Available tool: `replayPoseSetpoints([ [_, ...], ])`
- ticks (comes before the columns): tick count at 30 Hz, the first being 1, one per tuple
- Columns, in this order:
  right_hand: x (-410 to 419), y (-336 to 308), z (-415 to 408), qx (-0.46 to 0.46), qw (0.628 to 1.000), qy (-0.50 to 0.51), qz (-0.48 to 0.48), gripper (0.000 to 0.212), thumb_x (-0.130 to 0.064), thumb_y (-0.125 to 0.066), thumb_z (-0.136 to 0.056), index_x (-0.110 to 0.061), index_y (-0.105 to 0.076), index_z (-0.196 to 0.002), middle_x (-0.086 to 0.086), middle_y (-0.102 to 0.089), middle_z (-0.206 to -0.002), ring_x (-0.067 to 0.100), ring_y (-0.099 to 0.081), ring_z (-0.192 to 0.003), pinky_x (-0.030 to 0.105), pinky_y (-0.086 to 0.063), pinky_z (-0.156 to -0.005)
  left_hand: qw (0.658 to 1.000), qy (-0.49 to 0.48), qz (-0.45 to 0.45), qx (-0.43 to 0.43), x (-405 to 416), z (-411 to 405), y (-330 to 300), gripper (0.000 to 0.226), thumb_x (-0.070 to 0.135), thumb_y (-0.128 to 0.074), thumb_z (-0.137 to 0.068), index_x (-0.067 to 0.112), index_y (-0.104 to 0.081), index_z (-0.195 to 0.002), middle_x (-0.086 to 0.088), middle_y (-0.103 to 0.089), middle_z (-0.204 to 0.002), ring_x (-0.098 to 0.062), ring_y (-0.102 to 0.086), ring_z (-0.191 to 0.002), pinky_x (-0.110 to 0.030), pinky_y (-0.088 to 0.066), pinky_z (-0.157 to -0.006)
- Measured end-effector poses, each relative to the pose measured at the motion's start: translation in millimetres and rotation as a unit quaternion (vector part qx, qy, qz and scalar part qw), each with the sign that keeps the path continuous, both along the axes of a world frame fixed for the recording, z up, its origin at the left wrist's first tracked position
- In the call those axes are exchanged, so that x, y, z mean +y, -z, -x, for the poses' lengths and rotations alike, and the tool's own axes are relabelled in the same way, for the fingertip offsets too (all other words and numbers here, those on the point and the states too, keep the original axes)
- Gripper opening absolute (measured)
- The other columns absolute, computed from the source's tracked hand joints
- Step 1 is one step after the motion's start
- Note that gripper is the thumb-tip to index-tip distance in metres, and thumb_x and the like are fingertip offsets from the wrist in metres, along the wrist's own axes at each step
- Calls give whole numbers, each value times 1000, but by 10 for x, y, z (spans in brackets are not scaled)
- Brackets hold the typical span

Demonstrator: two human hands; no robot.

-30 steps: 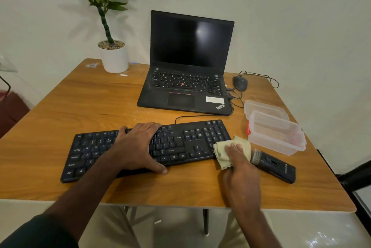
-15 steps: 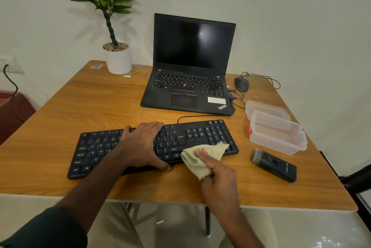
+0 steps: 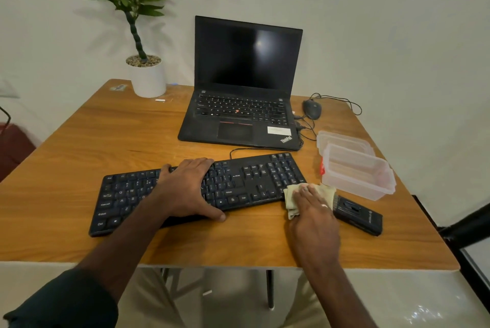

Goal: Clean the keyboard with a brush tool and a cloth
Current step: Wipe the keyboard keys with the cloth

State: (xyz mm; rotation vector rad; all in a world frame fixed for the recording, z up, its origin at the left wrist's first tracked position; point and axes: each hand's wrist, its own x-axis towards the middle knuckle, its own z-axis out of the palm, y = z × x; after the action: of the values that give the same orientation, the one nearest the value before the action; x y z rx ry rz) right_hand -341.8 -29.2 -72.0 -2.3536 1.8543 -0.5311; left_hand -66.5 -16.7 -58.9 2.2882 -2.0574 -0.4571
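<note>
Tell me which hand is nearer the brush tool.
Right. The right hand rests on the cloth just left of the brush tool; the left hand rests on the keyboard, farther left.

A wooden tabletop (image 3: 79, 157) with a light edge stands against a plain off-white wall (image 3: 397, 22), on dark legs (image 3: 270, 288) over a pale glossy floor (image 3: 424, 309). A dark red piece of furniture (image 3: 13, 149) sits at the far left, and soft light casts a leafy shadow on the wall.

Dim, warm indoor light — soft glare on the laptop screen (image 3: 258, 45), wide-angle bowing at edges.
</note>
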Motion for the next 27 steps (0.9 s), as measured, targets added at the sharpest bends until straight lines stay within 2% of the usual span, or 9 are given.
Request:
replayPoseSetpoints([
  [7,185,106,-304,-14,997,-80,2,59,-5,-61,-86,-11,-51,-144,6,-46,-153,18,-37,-146,27,-15,-116,1000,-9,12,-7,-28,43,6,144,96,-63,-41,29,-11,-157,10,-20,-163,-15,-21,-147,-63,-13,-117],
  [8,205,121,-368,-10,996,-87,-2,59,-3,-64,-82,-9,-55,-140,8,-50,-149,20,-42,-143,28,-18,-115,1000,-12,12,-6,-32,50,3,144,95,-64,-41,29,-11,-157,10,-21,-163,-15,-22,-147,-63,-13,-117],
  [11,249,192,-528,-9,993,-117,7,60,-2,-80,-57,-4,-73,-117,13,-69,-124,27,-65,-120,38,-45,-102,1000,-17,15,-6,-41,68,-8,143,94,-65,-40,29,-13,-157,10,-24,-162,-15,-24,-145,-63,-13,-117],
  [13,277,207,-605,-2,990,-136,26,64,-5,-87,-47,-4,-75,-110,14,-73,-116,28,-69,-112,39,-53,-94,1000,-19,22,-5,-34,75,-10,142,93,-66,-41,29,-14,-156,10,-25,-161,-15,-25,-145,-62,-13,-117],
  [15,292,233,-652,2,988,-153,38,61,-6,-85,-50,-4,-75,-111,15,-73,-116,29,-69,-112,40,-53,-93,999,-20,27,-3,-28,83,-11,140,91,-67,-43,28,-13,-156,9,-24,-162,-16,-23,-146,-62,-12,-118],
  [17,319,263,-658,-3,983,-175,56,52,-6,-66,-64,-6,-74,-115,14,-71,-121,28,-67,-116,40,-49,-97,999,-15,31,-1,-14,75,-2,140,91,-66,-48,26,-9,-157,7,-18,-164,-16,-19,-148,-64,-9,-118],
  [19,339,277,-622,-43,982,-177,56,56,-5,-54,-66,-10,-72,-119,11,-68,-128,25,-64,-122,39,-45,-102,999,-5,33,5,59,2,-1,146,97,-60,-45,25,-2,-158,5,-7,-167,-17,-10,-152,-66,-4,-118],
  [23,326,240,-553,-136,984,-102,57,56,7,-66,-65,-7,-72,-120,12,-67,-129,25,-62,-123,34,-40,-108,998,-39,43,-19,505,-526,-28,154,107,-45,-33,33,8,-157,4,5,-168,-19,-2,-153,-68,9,-116],
  [27,340,294,-618,-54,990,-103,82,52,0,-71,-61,-3,-74,-113,16,-70,-122,31,-66,-117,44,-39,-101,993,-116,-6,3,1081,-1229,11,162,107,-48,-22,37,7,-157,7,1,-167,-20,-6,-152,-64,2,-118],
])
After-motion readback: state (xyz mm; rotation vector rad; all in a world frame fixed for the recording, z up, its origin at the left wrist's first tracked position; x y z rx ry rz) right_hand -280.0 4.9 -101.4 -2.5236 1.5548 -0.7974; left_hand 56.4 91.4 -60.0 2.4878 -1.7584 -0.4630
